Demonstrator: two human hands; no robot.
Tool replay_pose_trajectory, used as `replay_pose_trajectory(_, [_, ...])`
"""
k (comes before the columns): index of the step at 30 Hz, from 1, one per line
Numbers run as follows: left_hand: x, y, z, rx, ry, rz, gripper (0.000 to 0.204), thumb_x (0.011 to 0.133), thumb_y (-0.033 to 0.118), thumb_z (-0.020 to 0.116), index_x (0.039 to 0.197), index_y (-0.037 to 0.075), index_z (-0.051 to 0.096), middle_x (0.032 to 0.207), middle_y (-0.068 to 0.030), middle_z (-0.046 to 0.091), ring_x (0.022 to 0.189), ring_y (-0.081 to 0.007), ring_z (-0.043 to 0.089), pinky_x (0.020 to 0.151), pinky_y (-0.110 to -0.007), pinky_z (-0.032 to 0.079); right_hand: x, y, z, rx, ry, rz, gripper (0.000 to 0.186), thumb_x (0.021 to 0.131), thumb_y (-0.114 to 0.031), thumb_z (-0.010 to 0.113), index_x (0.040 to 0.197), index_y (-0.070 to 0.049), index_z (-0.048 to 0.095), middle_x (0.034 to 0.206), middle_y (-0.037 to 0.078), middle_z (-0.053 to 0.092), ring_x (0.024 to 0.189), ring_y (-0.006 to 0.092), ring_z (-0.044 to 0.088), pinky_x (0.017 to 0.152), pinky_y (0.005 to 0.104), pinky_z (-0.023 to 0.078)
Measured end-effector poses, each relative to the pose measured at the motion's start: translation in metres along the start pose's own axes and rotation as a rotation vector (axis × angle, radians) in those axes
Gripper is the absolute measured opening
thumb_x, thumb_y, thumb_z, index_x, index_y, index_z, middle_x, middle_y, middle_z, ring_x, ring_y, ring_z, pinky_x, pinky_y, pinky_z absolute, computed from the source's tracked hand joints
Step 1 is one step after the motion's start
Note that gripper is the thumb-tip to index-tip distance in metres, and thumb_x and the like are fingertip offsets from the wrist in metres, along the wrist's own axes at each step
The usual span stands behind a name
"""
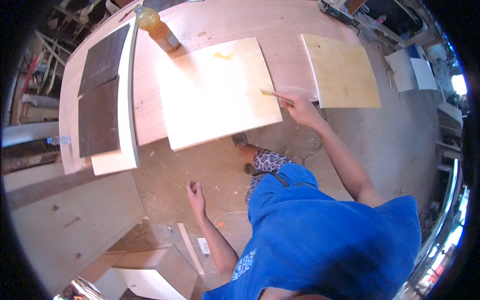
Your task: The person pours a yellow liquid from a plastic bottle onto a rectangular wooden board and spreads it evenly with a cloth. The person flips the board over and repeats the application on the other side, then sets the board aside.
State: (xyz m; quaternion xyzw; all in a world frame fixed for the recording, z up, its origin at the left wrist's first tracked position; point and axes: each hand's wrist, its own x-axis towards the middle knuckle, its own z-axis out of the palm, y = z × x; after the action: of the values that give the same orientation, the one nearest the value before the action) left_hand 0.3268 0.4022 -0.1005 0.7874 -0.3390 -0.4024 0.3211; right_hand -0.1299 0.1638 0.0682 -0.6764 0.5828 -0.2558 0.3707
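A brush (272, 93) is gripped by my right hand (301, 110), its tip over the right edge of a pale board (210, 105). Strong glare washes out much of that board, which overhangs the near edge of the table. Near its far side lies a small amber puddle (223, 56). Just beyond the board, a clear bottle (159, 31) with amber liquid stands on the table. My left hand (197, 199) hangs in the air below the table edge, fingers loosely curled, thumb apart, holding nothing.
To the right, a second yellowish board (345, 72) also juts past the edge of the table (150, 95). A dark sheet (102, 95) rests on a pale panel at the left. Cabinet-like panels (75, 230) and a wood strip (190, 247) are at lower left.
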Motion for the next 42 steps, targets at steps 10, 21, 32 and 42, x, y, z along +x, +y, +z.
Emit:
replay_pose_trajectory(10, [0.199, 0.206, 0.010, 0.551, -0.068, 0.325, 0.082, 0.091, 0.025, 0.077, 0.155, -0.002, 0.033, 0.153, -0.0271, 0.040, 0.141, -0.0430, 0.041, 0.115, -0.048, 0.039, 0.173, 0.023, 0.060, -0.303, 0.400, -0.128, 0.051, 0.090, -0.007, 0.063, 0.140, -0.016, 0.063, 0.143, 0.011, 0.062, 0.132, 0.0331, 0.057, 0.108, 0.0432, 0.047])
replay_pose_trajectory(21, [0.223, 0.217, 0.029, 0.646, -0.049, 0.214, 0.093, 0.079, 0.017, 0.085, 0.155, -0.004, 0.036, 0.131, -0.0264, 0.050, 0.116, -0.0422, 0.056, 0.098, -0.046, 0.048, 0.262, 0.048, 0.100, -0.790, 0.254, 0.006, 0.052, 0.090, -0.021, 0.062, 0.142, -0.028, 0.060, 0.153, -0.001, 0.053, 0.143, 0.0284, 0.046, 0.104, 0.0617, 0.041])
replay_pose_trajectory(32, [0.224, 0.223, 0.028, 0.671, -0.063, 0.240, 0.090, 0.081, 0.015, 0.084, 0.155, -0.004, 0.035, 0.126, -0.0262, 0.052, 0.110, -0.0416, 0.057, 0.094, -0.045, 0.049, 0.268, 0.040, 0.110, -0.851, 0.171, 0.088, 0.054, 0.093, -0.013, 0.057, 0.146, -0.025, 0.055, 0.155, 0.002, 0.049, 0.147, 0.0284, 0.039, 0.101, 0.0629, 0.041])
replay_pose_trajectory(42, [0.222, 0.232, 0.028, 0.720, -0.083, 0.193, 0.092, 0.082, 0.019, 0.085, 0.155, -0.003, 0.034, 0.130, -0.0250, 0.050, 0.112, -0.0410, 0.057, 0.093, -0.045, 0.049, 0.281, 0.032, 0.093, -0.867, 0.137, 0.088, 0.046, 0.099, -0.017, 0.051, 0.144, -0.026, 0.057, 0.152, 0.003, 0.053, 0.142, 0.0285, 0.046, 0.104, 0.0617, 0.041])
